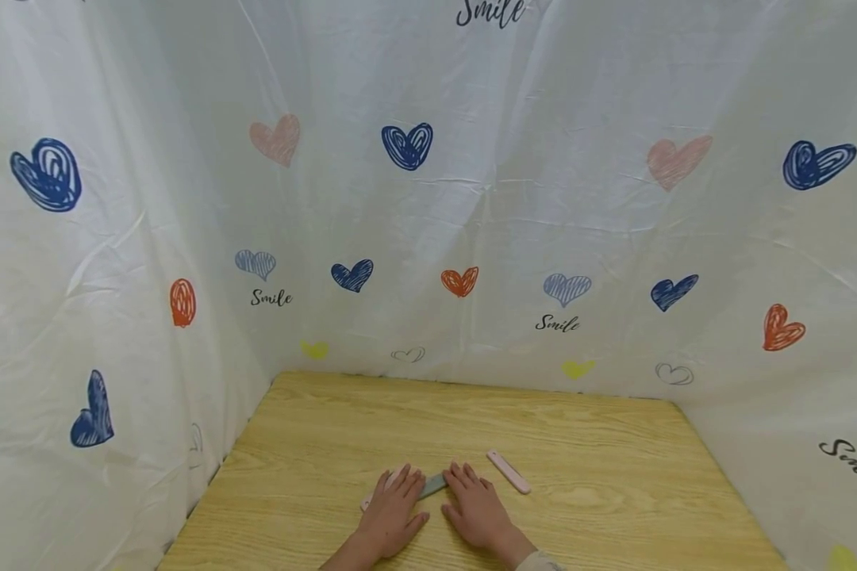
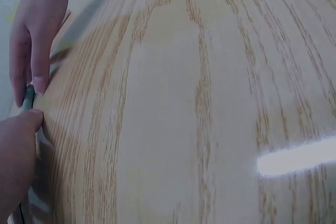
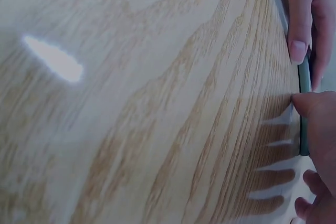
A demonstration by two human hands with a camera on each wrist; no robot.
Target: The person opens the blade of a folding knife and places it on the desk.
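In the head view both hands meet over a narrow grey-green bar [image 1: 432, 485] low in the middle of the table. The left hand [image 1: 394, 511] grips its left part, thumb on the near side and fingers beyond. At the other part, the right hand [image 1: 480, 511] pinches it in the same way. Both wrist views show the green bar [image 3: 303, 80] between thumbs and fingers, close to the tabletop. Partly hidden under the left hand is a pale pink piece [image 1: 365, 503]. The bar's exact kind cannot be told.
Right of the right hand, a slim pink strip [image 1: 509, 472] with a small hole at one end lies on the wood-grain table [image 1: 614, 476]. White cloth [image 1: 471, 206] printed with hearts and "Smile" hangs behind and at both sides of the table.
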